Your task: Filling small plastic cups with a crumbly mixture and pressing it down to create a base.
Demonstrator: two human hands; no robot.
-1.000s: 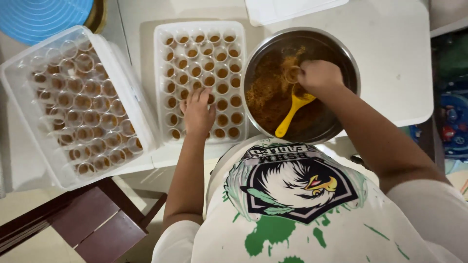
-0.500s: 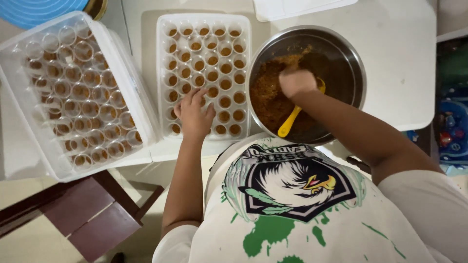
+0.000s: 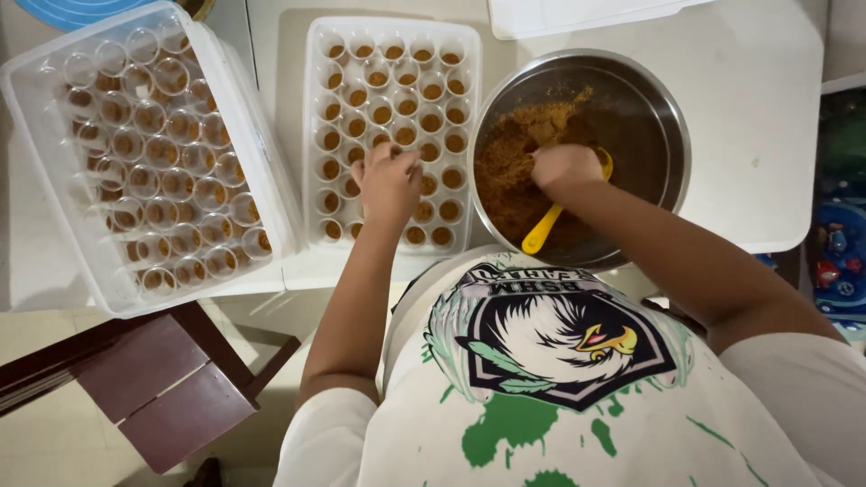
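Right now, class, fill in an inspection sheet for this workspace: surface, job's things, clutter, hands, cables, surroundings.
Surface: white table, brown specks near the bowl.
Job's things: steel bowl of brown crumbly mix; yellow spoon; white tray of small filled cups.
Clutter: clear lidded box of more cups on the left; white lid at the top edge.
Hands: left hand on the tray's cups; right hand in the bowl, gripping the spoon.
Cables: nothing seen.
Surroundings: dark wooden chair below; blue round thing top left.
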